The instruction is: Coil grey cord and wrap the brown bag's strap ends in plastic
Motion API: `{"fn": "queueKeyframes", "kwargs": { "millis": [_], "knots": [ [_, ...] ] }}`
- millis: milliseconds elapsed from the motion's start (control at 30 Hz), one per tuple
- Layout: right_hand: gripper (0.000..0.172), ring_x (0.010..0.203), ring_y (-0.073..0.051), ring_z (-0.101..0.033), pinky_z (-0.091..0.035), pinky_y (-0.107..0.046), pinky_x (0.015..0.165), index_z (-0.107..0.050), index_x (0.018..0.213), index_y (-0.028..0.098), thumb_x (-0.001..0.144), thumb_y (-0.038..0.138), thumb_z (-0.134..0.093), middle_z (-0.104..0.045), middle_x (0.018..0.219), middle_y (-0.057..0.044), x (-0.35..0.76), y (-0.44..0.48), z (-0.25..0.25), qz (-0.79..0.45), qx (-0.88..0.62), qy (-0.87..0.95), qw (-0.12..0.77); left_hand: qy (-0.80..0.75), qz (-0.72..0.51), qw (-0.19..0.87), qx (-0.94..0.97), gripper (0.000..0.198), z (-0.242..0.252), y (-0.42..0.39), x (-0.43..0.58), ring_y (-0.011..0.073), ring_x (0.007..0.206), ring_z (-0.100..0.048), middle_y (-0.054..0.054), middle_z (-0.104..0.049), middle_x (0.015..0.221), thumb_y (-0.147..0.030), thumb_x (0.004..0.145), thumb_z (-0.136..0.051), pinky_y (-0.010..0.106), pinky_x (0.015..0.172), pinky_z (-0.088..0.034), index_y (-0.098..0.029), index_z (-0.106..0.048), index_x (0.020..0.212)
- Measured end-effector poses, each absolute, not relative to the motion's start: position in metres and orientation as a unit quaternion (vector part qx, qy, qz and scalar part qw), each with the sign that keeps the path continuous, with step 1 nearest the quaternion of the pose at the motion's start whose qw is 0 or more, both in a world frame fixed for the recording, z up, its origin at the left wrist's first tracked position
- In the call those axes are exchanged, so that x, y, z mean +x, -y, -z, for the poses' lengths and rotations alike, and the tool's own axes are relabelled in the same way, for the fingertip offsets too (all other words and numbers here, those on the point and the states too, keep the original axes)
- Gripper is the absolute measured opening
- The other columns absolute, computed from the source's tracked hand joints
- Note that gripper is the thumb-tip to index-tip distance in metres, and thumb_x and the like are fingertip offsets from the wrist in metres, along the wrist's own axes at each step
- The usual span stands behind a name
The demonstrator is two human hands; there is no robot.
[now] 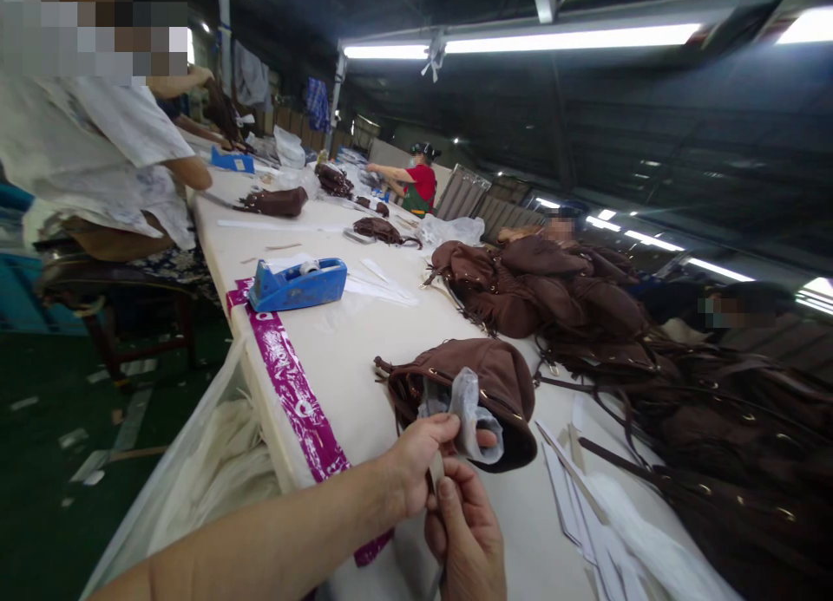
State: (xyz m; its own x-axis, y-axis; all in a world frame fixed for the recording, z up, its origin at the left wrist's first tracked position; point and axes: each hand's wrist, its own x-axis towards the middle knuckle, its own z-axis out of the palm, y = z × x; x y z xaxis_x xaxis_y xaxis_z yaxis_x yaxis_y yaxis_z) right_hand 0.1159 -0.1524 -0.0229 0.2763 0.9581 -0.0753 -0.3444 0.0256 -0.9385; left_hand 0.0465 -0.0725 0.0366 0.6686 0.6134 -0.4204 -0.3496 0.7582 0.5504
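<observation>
A brown drawstring bag [478,367] lies on its side on the table, its mouth turned toward me. Clear plastic wrap [469,410] sticks out at the opening. My left hand [416,458] is closed in front of the mouth, fingertips against the plastic. Below it, my right hand [465,527] pinches a narrow pale strap [436,473] between thumb and fingers. The strap runs up into my left hand; its far end is hidden.
A blue tape dispenser [299,284] stands by purple printed tape [286,367] along the table's left edge. Brown bags [553,289] are heaped at right, near white strips [573,488]. A plastic sack [208,462] hangs at left. Co-workers stand beyond, one in a white shirt [117,141].
</observation>
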Motion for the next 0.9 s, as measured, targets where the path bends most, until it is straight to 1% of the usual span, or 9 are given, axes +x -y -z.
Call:
{"fn": "queueKeyframes", "kwargs": {
  "millis": [100, 167, 233, 300, 400, 533, 700, 800, 900],
  "knots": [
    [0.04, 0.049, -0.007, -0.051, -0.035, -0.014, 0.04, -0.065, 0.101, 0.022, 0.072, 0.046, -0.075, -0.063, 0.072, -0.001, 0.113, 0.152, 0.02, -0.495, -0.486, 0.316, 0.647, -0.319, -0.256, 0.892, 0.195, 0.034, -0.041, 0.072, 0.044, 0.0075, 0.033, -0.033, 0.0, -0.064, 0.069, -0.034, 0.095, -0.036, 0.021, 0.033, -0.018, -0.015, -0.063, 0.103],
    [0.047, 0.064, -0.014, -0.062, -0.045, -0.019, 0.046, -0.066, 0.107, 0.021, 0.069, 0.046, -0.077, -0.068, 0.091, -0.007, 0.11, 0.151, 0.019, -0.471, -0.506, 0.31, 0.653, -0.319, -0.235, 0.898, 0.191, 0.043, -0.044, 0.071, 0.042, 0.0083, 0.032, -0.029, -0.002, -0.051, 0.049, -0.038, 0.095, -0.033, 0.02, 0.034, -0.017, -0.011, -0.066, 0.098],
    [0.049, 0.077, -0.019, -0.066, -0.051, -0.023, 0.052, -0.068, 0.108, 0.02, 0.067, 0.046, -0.078, -0.069, 0.103, -0.01, 0.108, 0.15, 0.018, -0.447, -0.523, 0.309, 0.656, -0.322, -0.207, 0.904, 0.19, 0.05, -0.045, 0.07, 0.04, 0.0092, 0.031, -0.023, -0.005, -0.034, 0.039, -0.041, 0.095, -0.03, 0.021, 0.033, -0.011, -0.01, -0.068, 0.094],
    [0.049, 0.084, -0.021, -0.067, -0.054, -0.025, 0.058, -0.069, 0.108, 0.021, 0.067, 0.046, -0.077, -0.069, 0.107, -0.009, 0.108, 0.15, 0.019, -0.431, -0.53, 0.318, 0.657, -0.327, -0.196, 0.906, 0.182, 0.053, -0.046, 0.069, 0.038, 0.0096, 0.03, -0.019, -0.006, -0.027, 0.036, -0.043, 0.096, -0.027, 0.021, 0.033, -0.008, -0.01, -0.069, 0.092],
    [0.047, 0.094, -0.024, -0.066, -0.057, -0.028, 0.068, -0.07, 0.109, 0.022, 0.069, 0.045, -0.076, -0.068, 0.113, -0.009, 0.111, 0.15, 0.025, -0.429, -0.525, 0.333, 0.655, -0.317, -0.197, 0.913, 0.166, 0.054, -0.045, 0.069, 0.037, 0.0091, 0.03, -0.016, -0.006, -0.025, 0.035, -0.042, 0.096, -0.026, 0.02, 0.032, -0.011, -0.011, -0.069, 0.09],
    [0.042, 0.108, -0.026, -0.062, -0.056, -0.033, 0.08, -0.07, 0.109, 0.024, 0.073, 0.045, -0.074, -0.066, 0.12, -0.009, 0.115, 0.149, 0.034, -0.445, -0.508, 0.335, 0.657, -0.311, -0.193, 0.918, 0.152, 0.053, -0.045, 0.069, 0.037, 0.0095, 0.029, -0.016, -0.005, -0.028, 0.035, -0.043, 0.095, -0.028, 0.02, 0.031, -0.014, -0.011, -0.069, 0.088],
    [0.047, 0.116, -0.029, -0.057, -0.053, -0.039, 0.087, -0.068, 0.114, 0.024, 0.073, 0.047, -0.073, -0.063, 0.125, -0.01, 0.115, 0.147, 0.033, -0.417, -0.512, 0.369, 0.654, -0.35, -0.193, 0.901, 0.17, 0.051, -0.049, 0.072, 0.037, 0.0091, 0.03, -0.017, -0.005, -0.027, 0.036, -0.042, 0.094, -0.03, 0.02, 0.033, -0.012, -0.011, -0.07, 0.09],
    [0.049, 0.119, -0.028, -0.055, -0.052, -0.038, 0.09, -0.066, 0.118, 0.024, 0.075, 0.048, -0.07, -0.06, 0.13, -0.009, 0.112, 0.147, 0.029, -0.415, -0.516, 0.396, 0.636, -0.362, -0.2, 0.892, 0.182, 0.051, -0.049, 0.073, 0.038, 0.0092, 0.031, -0.016, -0.006, -0.026, 0.036, -0.043, 0.095, -0.029, 0.02, 0.034, -0.009, -0.012, -0.07, 0.092],
    [0.048, 0.114, -0.027, -0.058, -0.052, -0.035, 0.089, -0.068, 0.113, 0.023, 0.074, 0.052, -0.069, -0.063, 0.124, -0.008, 0.106, 0.147, 0.029, -0.354, -0.537, 0.392, 0.658, -0.342, -0.229, 0.893, 0.18, 0.044, -0.041, 0.071, 0.039, 0.0087, 0.032, -0.02, -0.004, -0.037, 0.04, -0.041, 0.094, -0.035, 0.021, 0.036, -0.011, -0.012, -0.068, 0.094]
  ]
}}
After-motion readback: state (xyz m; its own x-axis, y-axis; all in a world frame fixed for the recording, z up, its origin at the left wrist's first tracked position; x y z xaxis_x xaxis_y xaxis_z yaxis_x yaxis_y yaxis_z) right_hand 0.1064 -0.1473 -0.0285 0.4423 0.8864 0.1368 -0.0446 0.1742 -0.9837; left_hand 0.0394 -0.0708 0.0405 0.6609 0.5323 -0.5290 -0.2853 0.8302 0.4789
